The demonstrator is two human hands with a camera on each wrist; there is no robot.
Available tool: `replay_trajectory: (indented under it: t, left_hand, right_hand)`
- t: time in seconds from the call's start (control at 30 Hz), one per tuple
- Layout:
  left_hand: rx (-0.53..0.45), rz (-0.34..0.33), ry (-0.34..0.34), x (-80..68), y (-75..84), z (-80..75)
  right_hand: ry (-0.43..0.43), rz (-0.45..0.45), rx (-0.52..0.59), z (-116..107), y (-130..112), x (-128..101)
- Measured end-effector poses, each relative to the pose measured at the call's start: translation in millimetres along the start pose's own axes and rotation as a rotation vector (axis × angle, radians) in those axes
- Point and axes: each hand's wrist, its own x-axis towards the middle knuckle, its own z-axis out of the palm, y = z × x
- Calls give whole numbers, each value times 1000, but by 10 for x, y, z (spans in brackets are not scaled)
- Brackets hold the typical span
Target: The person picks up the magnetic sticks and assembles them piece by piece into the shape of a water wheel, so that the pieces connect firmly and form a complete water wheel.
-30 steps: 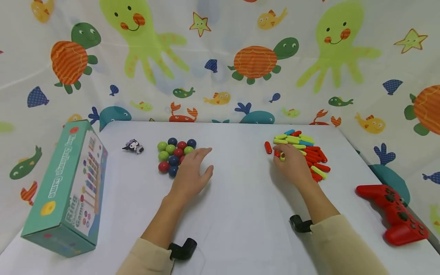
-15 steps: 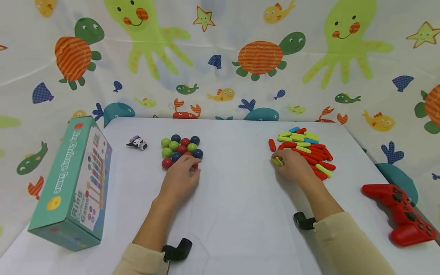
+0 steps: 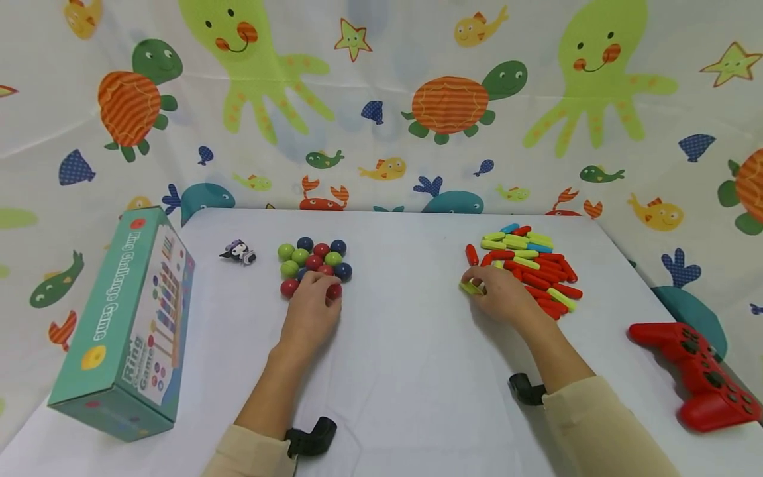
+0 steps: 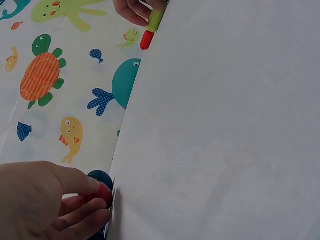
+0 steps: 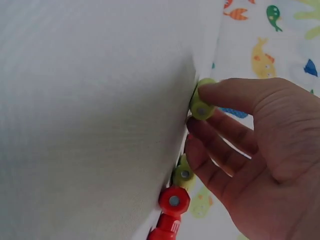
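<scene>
Left hand (image 3: 310, 306) pinches a red ball (image 3: 334, 291); right hand (image 3: 503, 295) pinches a green stick (image 3: 471, 287). Lift both straight up, sparing neighbouring pieces.

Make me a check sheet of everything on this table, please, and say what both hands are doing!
Surface: white table, flat, covered in white cloth.
Job's things: cluster of red, green and blue balls; pile of red, yellow-green and blue sticks.
Clutter: teal Ring Challenge Game box at the left; small black-and-white figurine beside the balls; red game controller at the right edge.
Hands: left hand pinches a red ball; right hand pinches a yellow-green stick at the near edge of the pile.
Cables: nothing seen; a black camera mount sits on each wrist.
Surroundings: sea-animal curtain behind and at both sides.
</scene>
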Motion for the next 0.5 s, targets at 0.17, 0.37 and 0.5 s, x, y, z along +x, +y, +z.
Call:
replay_trajectory:
  t: [0.17,0.37,0.5]
  left_hand:
    - [27,1,-54,-11,29,44]
    - [-16,26,-105,25,120,167]
    - [-119,18,-174,106,225,336]
  right_hand:
    - [10,6,71,51,13,-1]
    - [30,18,247,125,-16,47]
    - [26,20,403,151,-65,73]
